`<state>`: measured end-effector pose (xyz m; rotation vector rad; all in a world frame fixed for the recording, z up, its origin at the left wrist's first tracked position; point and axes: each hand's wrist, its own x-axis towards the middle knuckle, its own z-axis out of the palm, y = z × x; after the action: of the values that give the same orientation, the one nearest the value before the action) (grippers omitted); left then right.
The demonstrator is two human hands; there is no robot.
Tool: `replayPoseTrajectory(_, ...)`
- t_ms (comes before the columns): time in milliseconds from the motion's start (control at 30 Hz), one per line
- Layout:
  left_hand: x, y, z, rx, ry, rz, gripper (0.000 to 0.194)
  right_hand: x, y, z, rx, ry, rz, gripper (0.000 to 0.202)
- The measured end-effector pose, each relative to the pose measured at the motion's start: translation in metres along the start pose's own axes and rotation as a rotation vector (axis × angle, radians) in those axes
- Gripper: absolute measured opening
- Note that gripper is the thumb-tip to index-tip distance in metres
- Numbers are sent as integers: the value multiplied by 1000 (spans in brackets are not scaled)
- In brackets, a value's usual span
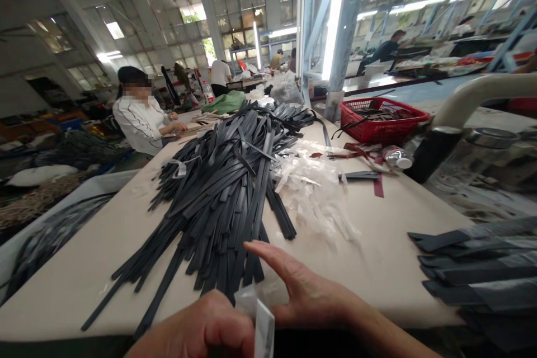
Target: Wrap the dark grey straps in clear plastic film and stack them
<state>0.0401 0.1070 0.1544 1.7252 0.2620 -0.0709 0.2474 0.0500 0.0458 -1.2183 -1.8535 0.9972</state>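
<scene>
My left hand [201,329] is closed at the bottom centre, its fingers wrapped round a clear plastic strip [264,327]. Just right of it, my right hand [308,293] is spread, thumb and fingers apart, beside the plastic. Whether its lower fingers touch the plastic is unclear. Beyond both hands a large heap of black strips [222,190] fans out over the pale table [377,268]. Crumpled clear plastic [314,184] lies to the right of the heap.
A red basket [380,128] stands at the back right, near a plastic bottle [397,158] and a curved metal pipe [455,106]. Bundled black strips [482,263] lie at the right. Another person [138,112] works at the table's far left. A white bin [54,224] stands left.
</scene>
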Motion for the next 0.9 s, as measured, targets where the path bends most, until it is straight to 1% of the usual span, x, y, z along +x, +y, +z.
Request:
replayPoseTrajectory(67, -3, 15, -5, -23, 5, 47, 31, 12, -7, 11, 69, -61, -33, 96)
replayPoseTrajectory(100, -6, 20, -7, -36, 33, 79, 32, 18, -10, 15, 110, -91, -53, 90)
replayPoseTrajectory(167, -14, 25, -13, -65, 104, 145, 31, 28, -15, 21, 241, -164, -53, 62)
replayPoseTrajectory(200, -18, 27, -19, -93, 165, 156, 29, 30, -18, 23, 334, -211, -34, 47)
replayPoseTrajectory(233, -21, 28, -27, -131, 241, 164, 26, 32, -20, 25, 436, -255, -13, 36)
replayPoseTrajectory(267, -22, 29, -38, -161, 330, 172, 22, 33, -22, 26, 544, -289, 4, 34)
replayPoseTrajectory(333, -19, 28, -68, -147, 541, 197, 19, 34, -25, 28, 749, -324, 17, 38)
replayPoseTrajectory(367, -16, 26, -85, -78, 646, 181, 22, 36, -26, 28, 844, -327, 24, 40)
replayPoseTrajectory(400, -11, 23, -103, 23, 746, 120, 27, 38, -26, 28, 939, -316, 36, 41)
replayPoseTrajectory(433, -7, 19, -119, 161, 875, 21, 36, 42, -26, 28, 1034, -288, 54, 43)
replayPoseTrajectory(467, -3, 12, -132, 298, 999, -99, 40, 46, -26, 27, 1120, -246, 77, 45)
replayPoseTrajectory(500, -1, 4, -140, 389, 1100, -170, 39, 50, -25, 25, 1188, -188, 100, 45)
replayPoseTrajectory(533, 0, -6, -143, 474, 1169, -236, 39, 55, -25, 23, 1242, -121, 122, 44)
replayPoseTrajectory(567, 1, -17, -140, 525, 1177, -279, 40, 60, -24, 20, 1280, -59, 141, 42)
replayPoseTrajectory(600, 1, -29, -131, 534, 1130, -290, 42, 65, -23, 17, 1308, -13, 153, 40)
replayPoseTrajectory(633, 1, -42, -118, 519, 1032, -299, 47, 69, -22, 13, 1330, 15, 160, 38)
replayPoseTrajectory(667, 1, -54, -101, 426, 893, -262, 52, 72, -20, 10, 1352, 30, 161, 37)
replayPoseTrajectory(700, 3, -66, -83, 285, 769, -198, 54, 75, -19, 7, 1371, 34, 160, 37)
replayPoseTrajectory(733, 5, -76, -64, 136, 689, -147, 54, 78, -18, 5, 1383, 34, 159, 37)
replayPoseTrajectory(767, 10, -84, -46, -17, 642, -105, 53, 80, -17, 4, 1388, 35, 159, 36)
replayPoseTrajectory(833, 21, -96, -18, -219, 615, -53, 48, 84, -15, 1, 1397, 45, 168, 32)
replayPoseTrajectory(900, 32, -101, -1, -312, 627, -71, 42, 86, -15, 0, 1396, 60, 182, 27)
